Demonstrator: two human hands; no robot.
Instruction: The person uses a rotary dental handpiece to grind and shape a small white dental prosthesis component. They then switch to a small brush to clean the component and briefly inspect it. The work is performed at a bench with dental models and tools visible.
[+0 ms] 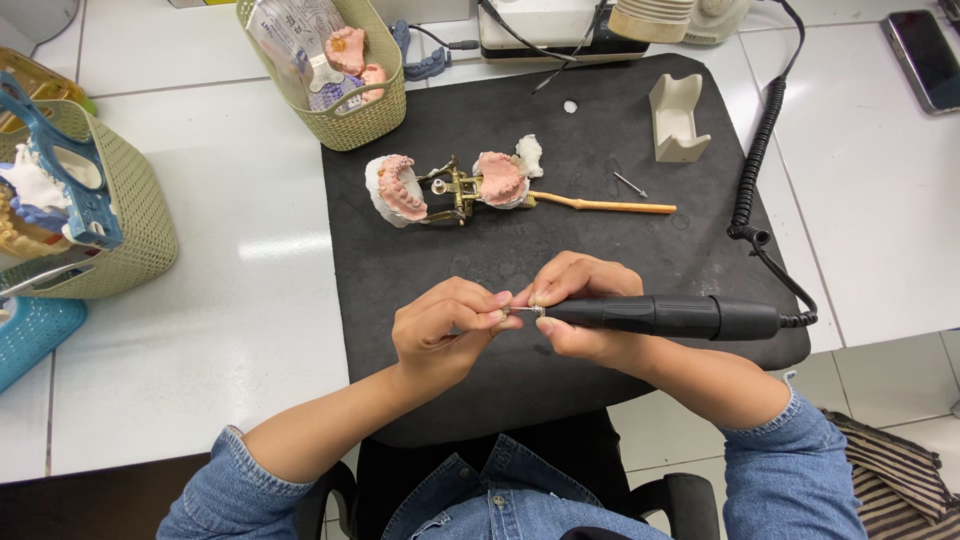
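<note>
My right hand [578, 305] grips a black rotary handpiece [665, 317] that lies across it, with its coiled black cable [752, 170] running off to the right. My left hand [447, 330] pinches the small metal tip [522, 312] at the handpiece's front end, fingertips touching those of the right hand. Both hands hover over the near part of a black mat [560, 220]. Beyond them on the mat lies an opened brass articulator [455, 190] carrying two pink and white dental casts [400, 190].
A thin orange-handled tool [610, 207], a small metal bur [630, 185] and a cream handpiece rest [678, 120] lie on the mat. Green baskets [350, 120] [140, 220] hold casts at the back and left. A phone [925, 60] lies far right; a control unit [550, 25] stands behind.
</note>
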